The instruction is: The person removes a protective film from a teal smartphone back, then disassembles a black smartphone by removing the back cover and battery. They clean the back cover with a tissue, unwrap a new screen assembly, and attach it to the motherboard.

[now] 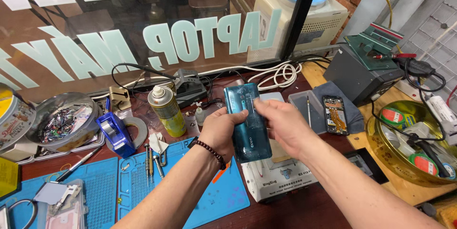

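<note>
**Both hands grip a teal phone above the middle of the workbench**

The left hand (220, 131) wraps the lower left side of the phone (247, 122), fingers curled together around its edge, a bead bracelet (209, 152) on the wrist. The right hand (281, 124) closes on the phone's right edge, its thumb laid across the glossy back and the other fingers hidden behind, so I cannot tell how they are set. The phone is held upright, back facing the camera, in the air over a white box-shaped machine (281, 181) at the workbench's middle.

Under the left forearm lie two blue mats (100, 186), reaching toward the near edge; small tools (152, 160) rest on their far side. Just left of the phone stands a yellow spray can (167, 110), with a blue tape dispenser (115, 134) beyond it and a round tin of scraps (62, 122) toward the left edge. Along the far edge, against the window, run cables (278, 74) and a black charger (188, 86). To the right, an opened phone (334, 114) lies on a grey cloth (352, 110), and a gold bowl (404, 138) crowds the right edge. The only bare wood shows at the near edge, between the arms.
</note>
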Tool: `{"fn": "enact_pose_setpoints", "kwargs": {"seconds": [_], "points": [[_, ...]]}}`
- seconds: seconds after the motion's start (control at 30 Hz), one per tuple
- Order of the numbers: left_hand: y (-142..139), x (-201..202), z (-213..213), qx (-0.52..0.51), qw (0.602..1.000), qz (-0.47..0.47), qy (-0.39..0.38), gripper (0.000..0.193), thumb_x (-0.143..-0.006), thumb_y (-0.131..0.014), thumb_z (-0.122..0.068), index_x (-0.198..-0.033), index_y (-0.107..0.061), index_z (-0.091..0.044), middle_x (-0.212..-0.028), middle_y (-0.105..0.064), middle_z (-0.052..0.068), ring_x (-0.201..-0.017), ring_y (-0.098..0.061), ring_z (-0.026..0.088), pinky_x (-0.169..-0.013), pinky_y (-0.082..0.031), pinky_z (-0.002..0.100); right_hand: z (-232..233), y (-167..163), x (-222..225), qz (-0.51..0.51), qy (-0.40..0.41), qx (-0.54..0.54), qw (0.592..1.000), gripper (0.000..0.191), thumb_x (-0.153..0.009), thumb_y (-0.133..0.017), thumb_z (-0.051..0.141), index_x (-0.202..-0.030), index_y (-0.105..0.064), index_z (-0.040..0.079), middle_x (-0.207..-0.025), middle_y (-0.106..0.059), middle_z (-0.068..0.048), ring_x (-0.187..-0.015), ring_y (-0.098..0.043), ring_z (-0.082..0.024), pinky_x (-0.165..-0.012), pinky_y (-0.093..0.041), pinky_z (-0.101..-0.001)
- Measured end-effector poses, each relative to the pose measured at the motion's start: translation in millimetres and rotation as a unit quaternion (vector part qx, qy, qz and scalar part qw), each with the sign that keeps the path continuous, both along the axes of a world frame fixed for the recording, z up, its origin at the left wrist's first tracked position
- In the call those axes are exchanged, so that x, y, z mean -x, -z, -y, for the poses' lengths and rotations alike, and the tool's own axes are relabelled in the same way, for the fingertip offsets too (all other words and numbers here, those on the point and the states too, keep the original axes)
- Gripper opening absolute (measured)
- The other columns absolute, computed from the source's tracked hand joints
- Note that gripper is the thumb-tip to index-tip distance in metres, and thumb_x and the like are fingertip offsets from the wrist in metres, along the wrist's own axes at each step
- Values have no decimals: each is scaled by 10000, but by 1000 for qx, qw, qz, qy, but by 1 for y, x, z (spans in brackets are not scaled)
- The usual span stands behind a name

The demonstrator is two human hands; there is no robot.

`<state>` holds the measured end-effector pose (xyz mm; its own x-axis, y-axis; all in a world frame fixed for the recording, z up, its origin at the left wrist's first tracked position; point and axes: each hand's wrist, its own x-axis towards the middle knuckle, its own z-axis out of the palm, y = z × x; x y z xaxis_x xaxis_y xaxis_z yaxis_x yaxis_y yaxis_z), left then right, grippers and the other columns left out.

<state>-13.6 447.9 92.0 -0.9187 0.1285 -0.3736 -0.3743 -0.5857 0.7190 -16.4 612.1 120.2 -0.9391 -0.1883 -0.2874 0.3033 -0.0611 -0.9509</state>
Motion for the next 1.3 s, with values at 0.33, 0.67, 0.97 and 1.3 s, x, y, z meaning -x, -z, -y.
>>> {"fn": "enact_pose_setpoints", "kwargs": {"seconds": [0.33,0.67,0.97,1.3], "points": [[2,15,-15,29,999,-35,-21,119,-897,-693,-53,-1015,-709,-44,-967,-749,73,-821,-721,191,-749,-608,373,-5,0,18,-72,1,-23,997,305,-1007,-573,235,-1026,-746,-16,-854,-744,-41,-717,-670,-92,-637,-548,-266],[-1,18,-57,4,998,-3,-69,120,-904,-693,-57,-1023,-682,-43,-938,-731,71,-809,-702,190,-759,-591,390,-45,-6,29,-108,-29,-41,993,294,-990,-611,198,-1157,-734,-10,-870,-753,-42,-724,-657,-75,-635,-534,-241],[-5,17,-87,39,995,-4,-90,126,-915,-695,-77,-1035,-659,-73,-957,-711,41,-824,-670,164,-771,-548,381,-76,-8,33,-91,-26,-13,995,327,-928,-651,156,-1216,-690,6,-949,-768,-61,-780,-700,-90,-681,-564,-247],[-5,8,-103,51,995,28,-83,132,-904,-692,-75,-1031,-657,-91,-972,-705,31,-856,-663,171,-832,-564,414,-91,2,30,-92,-23,-19,995,258,-902,-680,109,-1139,-720,15,-916,-781,-41,-773,-693,-76,-685,-552,-232]]}}
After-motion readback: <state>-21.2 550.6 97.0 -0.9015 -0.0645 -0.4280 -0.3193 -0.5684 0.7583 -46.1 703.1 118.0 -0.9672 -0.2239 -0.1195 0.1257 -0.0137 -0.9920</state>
